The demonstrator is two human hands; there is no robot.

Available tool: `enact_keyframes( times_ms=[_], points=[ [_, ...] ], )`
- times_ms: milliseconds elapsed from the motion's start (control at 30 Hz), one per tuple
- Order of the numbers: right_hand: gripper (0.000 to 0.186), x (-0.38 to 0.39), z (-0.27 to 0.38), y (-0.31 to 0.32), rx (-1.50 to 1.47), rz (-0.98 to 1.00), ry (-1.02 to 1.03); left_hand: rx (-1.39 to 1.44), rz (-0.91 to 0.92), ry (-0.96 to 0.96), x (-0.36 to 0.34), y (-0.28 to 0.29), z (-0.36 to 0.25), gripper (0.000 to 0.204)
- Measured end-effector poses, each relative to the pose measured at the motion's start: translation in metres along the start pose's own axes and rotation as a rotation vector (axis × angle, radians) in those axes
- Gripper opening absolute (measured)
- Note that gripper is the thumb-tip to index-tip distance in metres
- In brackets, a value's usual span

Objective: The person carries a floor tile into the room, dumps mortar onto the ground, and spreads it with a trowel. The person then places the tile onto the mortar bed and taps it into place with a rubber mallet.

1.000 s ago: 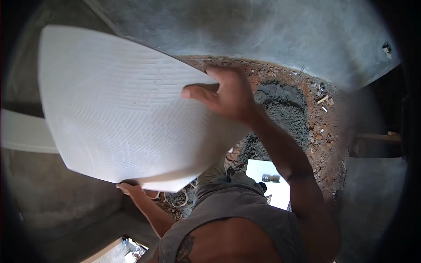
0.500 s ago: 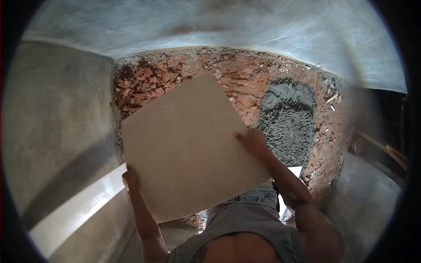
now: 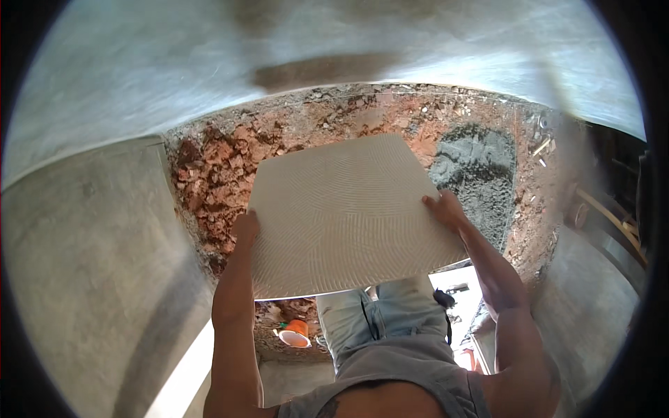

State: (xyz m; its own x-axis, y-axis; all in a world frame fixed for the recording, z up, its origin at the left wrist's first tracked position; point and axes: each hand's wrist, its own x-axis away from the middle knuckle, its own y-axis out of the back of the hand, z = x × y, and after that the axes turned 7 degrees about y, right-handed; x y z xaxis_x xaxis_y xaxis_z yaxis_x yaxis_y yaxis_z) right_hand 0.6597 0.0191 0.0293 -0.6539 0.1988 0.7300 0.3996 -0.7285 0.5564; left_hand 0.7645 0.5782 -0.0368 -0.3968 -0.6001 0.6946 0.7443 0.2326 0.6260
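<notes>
A big square tile hangs in front of me over the floor, its upper face coated in beige adhesive combed into curved ridges. My left hand grips its left edge, and my right hand is closed around the right edge with the thumb on the coated side. Most of the fingers are hidden beneath the tile. Just beyond my right hand lies a patch of dark grey mortar, spread on the ground.
Loose reddish rubble covers the floor to the left and beyond the tile. Smooth grey walls rise on both sides and ahead. An orange bucket sits below at my left. A curved wooden piece is at far right.
The tile has turned nearly square to me and shifted right. My left hand has risen with its edge. The orange bucket has come into view.
</notes>
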Motion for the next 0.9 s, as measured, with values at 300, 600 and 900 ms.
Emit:
enact_keyframes(
  times_ms=[300,600,900],
  points=[
    [0.053,-0.122,0.01,-0.011,-0.029,0.132,-0.123,-0.113,-0.019,-0.189,-0.089,0.035,-0.12,0.058],
    [0.054,-0.176,0.037,-0.019,-0.045,0.141,-0.138,-0.096,0.068,-0.207,-0.179,0.049,-0.155,0.054],
    [0.057,-0.179,0.051,-0.011,-0.058,0.18,-0.139,-0.129,0.182,-0.243,-0.192,0.074,-0.19,0.054]
  ],
)
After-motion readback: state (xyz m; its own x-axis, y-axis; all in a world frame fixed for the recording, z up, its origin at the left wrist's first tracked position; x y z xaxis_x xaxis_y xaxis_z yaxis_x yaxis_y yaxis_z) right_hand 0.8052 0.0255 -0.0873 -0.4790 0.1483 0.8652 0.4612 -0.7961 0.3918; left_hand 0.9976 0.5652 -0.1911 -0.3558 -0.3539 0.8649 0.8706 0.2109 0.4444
